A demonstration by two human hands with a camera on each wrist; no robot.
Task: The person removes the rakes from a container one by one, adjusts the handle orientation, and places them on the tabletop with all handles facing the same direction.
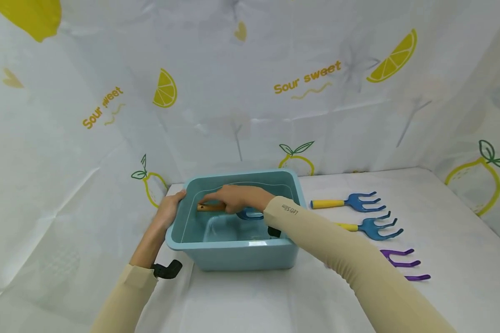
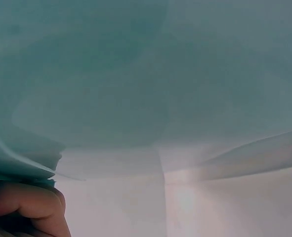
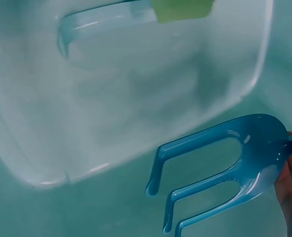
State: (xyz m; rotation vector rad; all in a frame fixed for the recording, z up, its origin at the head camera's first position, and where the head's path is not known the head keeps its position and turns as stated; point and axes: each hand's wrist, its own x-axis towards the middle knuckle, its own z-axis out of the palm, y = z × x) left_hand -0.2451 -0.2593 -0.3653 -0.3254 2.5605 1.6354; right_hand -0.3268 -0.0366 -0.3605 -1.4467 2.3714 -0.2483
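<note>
A light blue plastic basin (image 1: pixel 241 258) stands at the middle of the table. My left hand (image 1: pixel 168 210) grips its left rim; in the left wrist view, curled fingers (image 2: pixel 32 205) show under the edge. Inside the basin, my right hand (image 1: pixel 235 198) holds a small hand rake by its orange-brown handle (image 1: pixel 206 207), the forefinger stretched along it. The rake's glossy blue head (image 3: pixel 259 148) has three bent tines and hangs over the basin's floor in the right wrist view. Part of the handle is hidden by the hand.
Right of the basin lie two blue rakes (image 1: pixel 360 202) with yellow handles and a purple rake (image 1: pixel 400 263), partly covered by my right sleeve (image 1: pixel 337 245). A pale blue strip with a green patch (image 3: pixel 183 9) shows inside the basin. A lemon-print sheet (image 1: pixel 233 106) hangs behind.
</note>
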